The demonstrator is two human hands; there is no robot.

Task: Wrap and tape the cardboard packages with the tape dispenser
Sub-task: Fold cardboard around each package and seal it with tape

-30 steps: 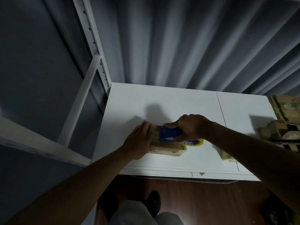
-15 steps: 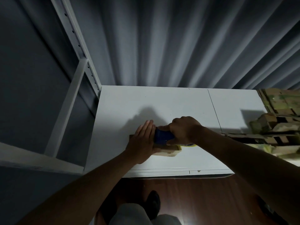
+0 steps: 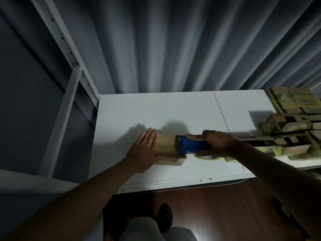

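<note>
While left hand (image 3: 145, 150) presses flat on cardboard package (image 3: 167, 146), right hand (image 3: 217, 143) grips blue tape dispenser (image 3: 192, 147) against it.

White table (image 3: 156, 110), grey curtain (image 3: 165, 46), wood floor (image 3: 225, 206)

The tape dispenser (image 3: 192, 146) is deep blue, and the roll of tape (image 3: 207, 157) showing under it is yellow at the rim with a pale, blue-marked face. The cardboard package (image 3: 169, 150) is tan, glossier and more yellowish where tape covers its top, plain light brown on its near side. It lies on a white table (image 3: 156, 112) crossed by one thin dark seam. At the right, the stack of cardboard packages (image 3: 291, 122) is brown with greenish-yellow patches and black gaps. Far behind hangs a grey-blue pleated curtain (image 3: 165, 46). The shelf frame (image 3: 69, 70) at left is white. The floor (image 3: 217, 209) is reddish-brown wood; the shoe (image 3: 165, 214) is black.
</note>
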